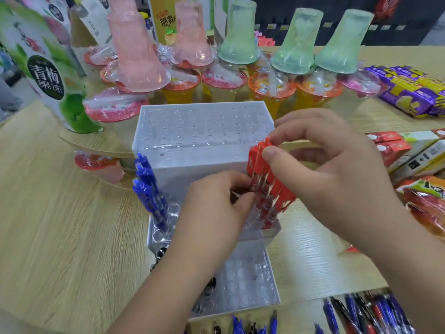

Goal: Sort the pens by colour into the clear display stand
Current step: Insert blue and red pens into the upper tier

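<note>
At clear perforated stand (204, 131), hands (216, 201) (332, 169) pinch red pens (265, 184).

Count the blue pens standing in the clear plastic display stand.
3, all at the clear display stand's left end: back blue pen, middle blue pen, front blue pen. The left hand, holding red pens, may hide more.

One head-worn wide-angle view, pitched forward and down over the wooden table (60, 225). The clear display stand (204, 131) is framed centrally at close range; left hand (212, 203) and right hand (332, 169), on the red pens (255, 162), are seen reaching up from the bottom edge. Jelly cups (296, 44) are caught along the top.
</note>
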`<state>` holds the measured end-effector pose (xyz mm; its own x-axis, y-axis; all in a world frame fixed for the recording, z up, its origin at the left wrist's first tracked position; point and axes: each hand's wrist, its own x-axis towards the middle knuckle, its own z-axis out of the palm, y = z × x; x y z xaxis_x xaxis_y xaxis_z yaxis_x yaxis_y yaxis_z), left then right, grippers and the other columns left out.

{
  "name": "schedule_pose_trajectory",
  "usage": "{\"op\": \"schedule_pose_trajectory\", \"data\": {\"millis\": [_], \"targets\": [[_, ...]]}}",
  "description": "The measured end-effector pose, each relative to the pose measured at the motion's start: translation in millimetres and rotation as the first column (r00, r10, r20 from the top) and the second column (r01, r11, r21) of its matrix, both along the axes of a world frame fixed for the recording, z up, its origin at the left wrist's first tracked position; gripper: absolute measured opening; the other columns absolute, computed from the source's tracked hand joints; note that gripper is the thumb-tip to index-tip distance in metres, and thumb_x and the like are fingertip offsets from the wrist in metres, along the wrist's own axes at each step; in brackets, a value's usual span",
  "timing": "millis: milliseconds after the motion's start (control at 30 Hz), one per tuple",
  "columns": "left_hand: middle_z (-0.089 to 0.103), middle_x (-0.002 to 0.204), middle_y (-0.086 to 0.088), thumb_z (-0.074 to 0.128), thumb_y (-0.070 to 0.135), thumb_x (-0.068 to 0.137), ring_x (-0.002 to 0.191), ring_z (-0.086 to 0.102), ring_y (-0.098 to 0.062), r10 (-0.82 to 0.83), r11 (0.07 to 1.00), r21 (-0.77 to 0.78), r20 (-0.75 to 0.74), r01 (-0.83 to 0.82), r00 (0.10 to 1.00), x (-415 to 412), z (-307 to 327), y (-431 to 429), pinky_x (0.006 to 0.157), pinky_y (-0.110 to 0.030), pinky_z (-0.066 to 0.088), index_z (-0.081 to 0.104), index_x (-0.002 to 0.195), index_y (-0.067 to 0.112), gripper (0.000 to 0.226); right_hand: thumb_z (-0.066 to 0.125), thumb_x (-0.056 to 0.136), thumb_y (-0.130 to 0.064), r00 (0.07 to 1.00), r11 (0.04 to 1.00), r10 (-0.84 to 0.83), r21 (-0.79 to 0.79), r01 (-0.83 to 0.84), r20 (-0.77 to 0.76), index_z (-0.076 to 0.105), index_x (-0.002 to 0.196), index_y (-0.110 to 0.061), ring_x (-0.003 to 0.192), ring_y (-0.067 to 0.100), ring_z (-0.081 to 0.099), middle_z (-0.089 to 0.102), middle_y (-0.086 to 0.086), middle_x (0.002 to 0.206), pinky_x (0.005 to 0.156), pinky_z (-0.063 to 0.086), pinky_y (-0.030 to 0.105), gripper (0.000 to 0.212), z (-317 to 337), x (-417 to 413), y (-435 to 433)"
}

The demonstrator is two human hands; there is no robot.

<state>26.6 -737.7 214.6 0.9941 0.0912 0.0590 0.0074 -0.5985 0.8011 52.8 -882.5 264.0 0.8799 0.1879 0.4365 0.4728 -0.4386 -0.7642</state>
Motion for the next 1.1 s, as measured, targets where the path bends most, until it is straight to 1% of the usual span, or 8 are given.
{"op": "schedule_pose_trajectory", "data": {"millis": [100, 233, 333, 467, 633, 767, 933, 1100], "targets": [[0.069, 0.075, 0.022, 0.072, 0.024, 0.084, 0.072, 0.061, 0.008, 0.052, 0.997, -0.052, 0.002, -0.051, 0.999, 1, -6, 0, 0.062, -0.004, 0.041, 0.073, 0.088, 0.032, 0.009, 0.070, 0.079, -0.023, 0.997, 0.995, 0.018, 0.098, -0.011, -0.073, 0.064, 0.078, -0.035, 0.088, 0.003, 0.065, 0.067, -0.008, 0.096, 0.065, 0.048, 0.009, 0.013, -3, 1, 0], [0.072, 0.080, 0.021, 0.072, 0.024, 0.082, 0.078, 0.063, 0.009, -0.005, 1.000, -0.027, -0.009, 0.005, 1.000, 4, -4, 4, 0.068, -0.002, 0.043, 0.074, 0.088, 0.029, 0.007, 0.076, 0.080, -0.024, 0.991, 0.997, -0.013, 0.077, 0.023, -0.132, 0.065, 0.077, -0.034, 0.099, -0.001, 0.059, 0.064, -0.008, 0.104, 0.067, 0.042, 0.002, 0.015, -5, 0, 0], [0.072, 0.079, 0.021, 0.073, 0.027, 0.080, 0.079, 0.064, 0.009, -0.029, 0.999, -0.032, -0.006, 0.029, 1.000, 7, -2, 8, 0.071, -0.008, 0.046, 0.076, 0.086, 0.030, 0.007, 0.071, 0.074, -0.037, 0.976, 0.999, -0.003, 0.050, 0.014, -0.218, 0.065, 0.074, -0.036, 0.101, 0.001, 0.058, 0.063, -0.011, 0.105, 0.086, 0.043, 0.018, 0.006, -7, 6, -4], [0.071, 0.079, 0.021, 0.073, 0.027, 0.080, 0.079, 0.064, 0.006, -0.035, 0.999, 0.006, 0.009, 0.035, 0.999, 8, -4, 8, 0.078, -0.023, 0.053, 0.074, 0.083, 0.032, 0.005, 0.064, 0.069, -0.038, 0.962, 1.000, 0.017, 0.008, -0.015, -0.273, 0.065, 0.080, -0.037, 0.097, 0.002, 0.057, 0.059, -0.012, 0.104, 0.083, 0.040, 0.022, 0.011, -4, 10, -4], [0.070, 0.080, 0.014, 0.072, 0.027, 0.080, 0.078, 0.063, -0.001, -0.034, 0.993, 0.116, 0.030, 0.030, 0.999, 9, -6, 5, 0.077, -0.030, 0.053, 0.073, 0.083, 0.030, 0.005, 0.068, 0.070, -0.042, 0.961, 0.994, -0.002, -0.104, -0.028, -0.275, 0.064, 0.078, -0.037, 0.100, -0.003, 0.055, 0.054, -0.015, 0.107, 0.083, 0.039, 0.016, 0.010, 3, 8, -3], [0.068, 0.081, 0.012, 0.069, 0.028, 0.079, 0.078, 0.063, -0.004, -0.065, 0.978, 0.203, 0.045, 0.054, 0.997, 8, -5, 4, 0.074, -0.028, 0.051, 0.073, 0.085, 0.031, 0.008, 0.064, 0.071, -0.038, 0.969, 0.938, -0.021, -0.340, -0.065, -0.246, 0.062, 0.076, -0.040, 0.095, -0.007, 0.050, 0.047, -0.019, 0.110, 0.077, 0.031, -0.004, 0.006, 15, 9, -4], [0.069, 0.082, 0.012, 0.067, 0.036, 0.079, 0.078, 0.063, -0.003, -0.016, 0.990, 0.140, 0.014, 0.014, 1.000, 5, -6, 1, 0.075, -0.030, 0.053, 0.074, 0.087, 0.029, 0.013, 0.064, 0.075, -0.039, 0.974, 0.881, -0.030, -0.466, -0.081, -0.227, 0.060, 0.078, -0.040, 0.087, -0.003, 0.053, 0.044, -0.018, 0.109, 0.068, 0.036, 0.004, 0.005, 23, 12, -5], [0.069, 0.084, 0.012, 0.068, 0.034, 0.081, 0.079, 0.062, -0.003, -0.004, 0.991, 0.135, 0.023, 0.001, 1.000, 1, -3, -2, 0.077, -0.031, 0.053, 0.073, 0.086, 0.028, 0.009, 0.066, 0.076, -0.036, 0.959, 0.953, -0.012, -0.292, -0.075, -0.285, 0.064, 0.080, -0.039, 0.096, -0.002, 0.060, 0.048, -0.019, 0.115, 0.083, 0.046, 0.018, 0.005, 14, 8, -5]]}}
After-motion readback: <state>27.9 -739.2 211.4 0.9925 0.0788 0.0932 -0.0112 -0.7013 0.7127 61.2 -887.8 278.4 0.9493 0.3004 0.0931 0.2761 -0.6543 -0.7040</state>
